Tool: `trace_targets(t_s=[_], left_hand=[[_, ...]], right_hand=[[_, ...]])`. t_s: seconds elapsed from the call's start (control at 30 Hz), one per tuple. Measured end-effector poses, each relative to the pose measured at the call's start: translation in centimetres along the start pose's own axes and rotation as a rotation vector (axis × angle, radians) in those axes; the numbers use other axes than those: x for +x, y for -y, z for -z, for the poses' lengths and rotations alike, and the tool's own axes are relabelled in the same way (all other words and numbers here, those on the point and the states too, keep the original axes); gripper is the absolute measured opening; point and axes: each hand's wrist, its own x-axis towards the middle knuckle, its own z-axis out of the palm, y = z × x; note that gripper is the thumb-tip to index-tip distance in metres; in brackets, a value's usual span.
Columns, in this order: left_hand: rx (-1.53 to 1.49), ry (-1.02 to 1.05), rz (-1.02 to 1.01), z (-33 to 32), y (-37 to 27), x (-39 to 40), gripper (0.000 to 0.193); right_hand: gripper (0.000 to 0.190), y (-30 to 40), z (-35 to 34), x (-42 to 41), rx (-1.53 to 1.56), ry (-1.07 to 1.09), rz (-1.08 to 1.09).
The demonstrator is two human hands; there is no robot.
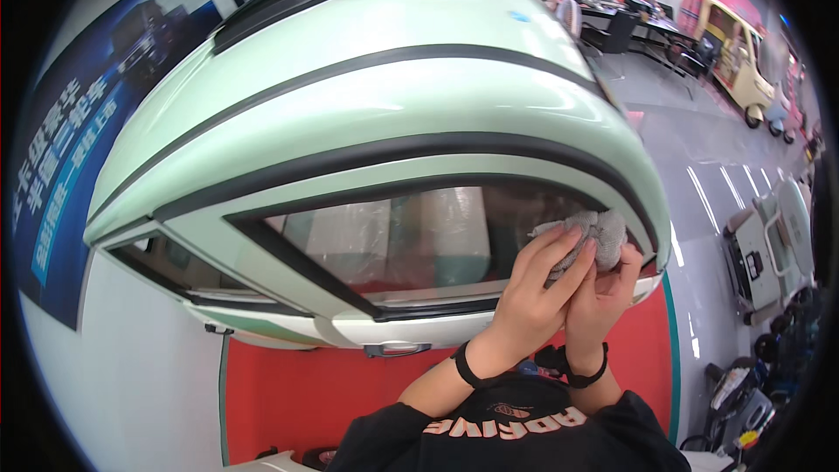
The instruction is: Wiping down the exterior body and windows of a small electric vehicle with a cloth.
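Note:
A bunched grey cloth (606, 236) is pressed to the side window glass (373, 242) of a pale green vehicle (406, 98), near the window's right end. My left hand (534, 285) reaches over the cloth from the left, its fingers lying across it. Close beside it, my right hand (600, 301) grips the cloth's lower right side. The two hands touch, and they partly hide the cloth and the window's lower right corner. Black trim (301, 249) frames the glass, and plastic-wrapped seats show through it.
Below the window a door handle (396, 349) juts out over red flooring (282, 393). A large blue poster (111, 124) stands at the left. On the right are a folded scooter-like vehicle (767, 249), a cream three-wheeler (734, 65) and a cluttered desk (662, 26) with chairs.

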Motion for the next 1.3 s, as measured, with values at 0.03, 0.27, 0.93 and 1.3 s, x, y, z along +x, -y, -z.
trace_targets(t_s=[0.03, 0.27, 0.93, 1.3], left_hand=[[0.020, -0.012, 0.008, 1.7, 0.1, 0.6, 0.050], [0.201, -0.339, -0.034, 12.6, 3.6, 1.5, 0.048], [0.113, -0.527, 0.304, 21.2, 4.6, -6.0, 0.068], [0.329, -0.514, 0.049, 24.0, 5.9, -1.9, 0.053]], right_hand=[[0.039, 1.0, -1.7, 0.4, 0.014, 0.021, -0.004], [0.050, 8.1, -14.3, -0.2, -0.238, 0.128, 0.303], [0.056, 12.5, -22.2, -4.8, -0.451, 0.687, 0.339], [0.043, 14.8, -24.2, -3.6, -0.365, 0.562, 0.333]])
